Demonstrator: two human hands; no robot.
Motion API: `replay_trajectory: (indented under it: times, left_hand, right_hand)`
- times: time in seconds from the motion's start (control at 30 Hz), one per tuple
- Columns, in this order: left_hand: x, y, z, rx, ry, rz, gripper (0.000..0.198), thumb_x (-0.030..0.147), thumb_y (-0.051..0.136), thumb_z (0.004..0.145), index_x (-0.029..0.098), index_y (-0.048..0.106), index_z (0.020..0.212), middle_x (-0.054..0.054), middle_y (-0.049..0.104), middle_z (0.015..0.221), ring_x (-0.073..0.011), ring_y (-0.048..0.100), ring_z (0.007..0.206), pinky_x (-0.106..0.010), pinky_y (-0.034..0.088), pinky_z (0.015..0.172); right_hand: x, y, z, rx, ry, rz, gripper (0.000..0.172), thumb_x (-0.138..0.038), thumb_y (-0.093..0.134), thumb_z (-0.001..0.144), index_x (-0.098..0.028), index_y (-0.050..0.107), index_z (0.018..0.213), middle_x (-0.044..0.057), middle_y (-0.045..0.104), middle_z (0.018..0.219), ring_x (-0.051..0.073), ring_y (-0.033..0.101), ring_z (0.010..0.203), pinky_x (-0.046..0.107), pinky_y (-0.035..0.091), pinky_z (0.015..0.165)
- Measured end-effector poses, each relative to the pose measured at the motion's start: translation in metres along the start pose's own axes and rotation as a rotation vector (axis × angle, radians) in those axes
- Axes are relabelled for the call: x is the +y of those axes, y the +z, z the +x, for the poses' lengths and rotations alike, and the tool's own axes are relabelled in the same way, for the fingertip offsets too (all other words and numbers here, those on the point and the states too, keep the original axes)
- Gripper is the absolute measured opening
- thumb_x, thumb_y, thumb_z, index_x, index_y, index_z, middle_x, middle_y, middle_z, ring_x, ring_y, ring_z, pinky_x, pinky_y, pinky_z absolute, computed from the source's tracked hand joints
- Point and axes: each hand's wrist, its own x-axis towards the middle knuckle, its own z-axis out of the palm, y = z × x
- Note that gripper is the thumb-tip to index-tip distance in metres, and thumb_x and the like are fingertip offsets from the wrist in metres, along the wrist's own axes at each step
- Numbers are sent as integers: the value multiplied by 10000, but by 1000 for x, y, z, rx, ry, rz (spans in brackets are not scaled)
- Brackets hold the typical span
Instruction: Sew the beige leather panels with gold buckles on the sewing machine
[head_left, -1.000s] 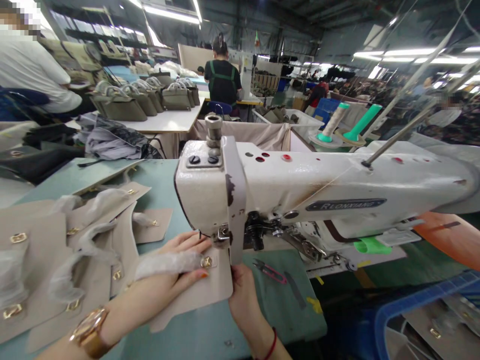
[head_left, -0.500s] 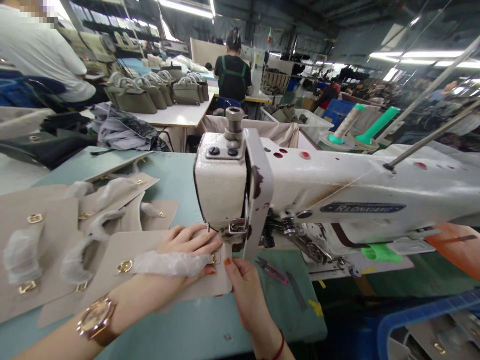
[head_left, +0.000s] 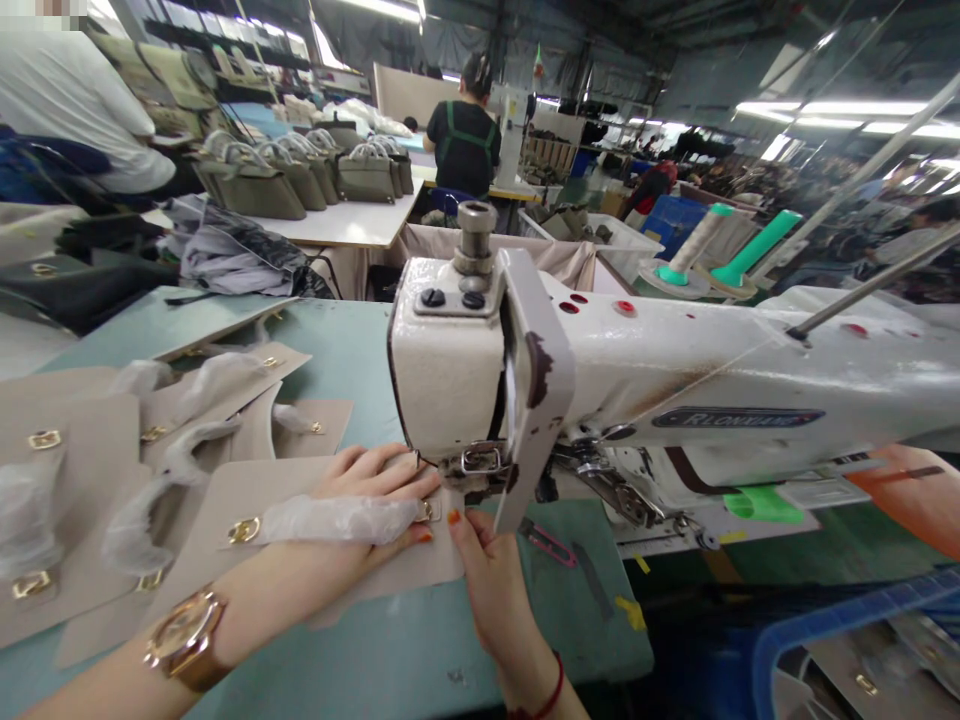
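Observation:
A beige bag panel [head_left: 262, 480] lies at the needle end of a white sewing machine [head_left: 450, 370]. Its handle, wrapped in clear plastic [head_left: 330, 520], is fixed by gold buckles and passes over the back of my left hand [head_left: 375, 480]. That hand rests flat on the panel, fingers stretched toward the needle area and thumb below the handle. At the panel's right edge my right hand [head_left: 487, 560] is closed, thumb on top, pinching the panel near the presser foot. The machine head hides the stitching point.
More beige panels with wrapped handles [head_left: 67, 420] overlap on the left of the green table [head_left: 360, 650]. Pink-handled thread snips [head_left: 551, 545] lie right of my right hand. A blue crate [head_left: 772, 640] holding panels stands lower right. Two people work beyond the machine.
The view has shifted slightly, and the loose panels appear a little farther left. Both hands keep nearly the same places on the panel.

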Motion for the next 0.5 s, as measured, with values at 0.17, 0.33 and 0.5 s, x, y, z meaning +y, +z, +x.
replay_trajectory:
  times: [0.17, 0.33, 0.5]
  left_hand:
    - [2, -7, 4, -107, -35, -35, 315, 417, 408, 923, 251, 586, 1121, -36, 638, 1132, -284, 515, 1089, -491, 397, 888]
    - [-2, -2, 4, -83, -31, -63, 298, 425, 395, 925, 242, 560, 1092, -35, 624, 1112, -294, 481, 1110, -497, 401, 874]
    - [-9, 9, 3, 12, -12, -44, 260, 412, 424, 915, 256, 546, 1083, -34, 618, 1070, -281, 479, 1093, -459, 414, 859]
  right_hand:
    - [-1, 0, 5, 10, -45, -16, 342, -436, 535, 836, -130, 597, 697, -13, 453, 644, 89, 381, 616, 205, 355, 557]
    - [-2, 0, 7, -7, -86, -25, 326, -428, 523, 857, -140, 667, 807, 1, 530, 676, 97, 447, 638, 209, 409, 591]
    - [-6, 2, 9, 1, -4, -1, 385, -507, 523, 834, -155, 675, 863, 13, 566, 687, 118, 518, 609, 223, 484, 517]
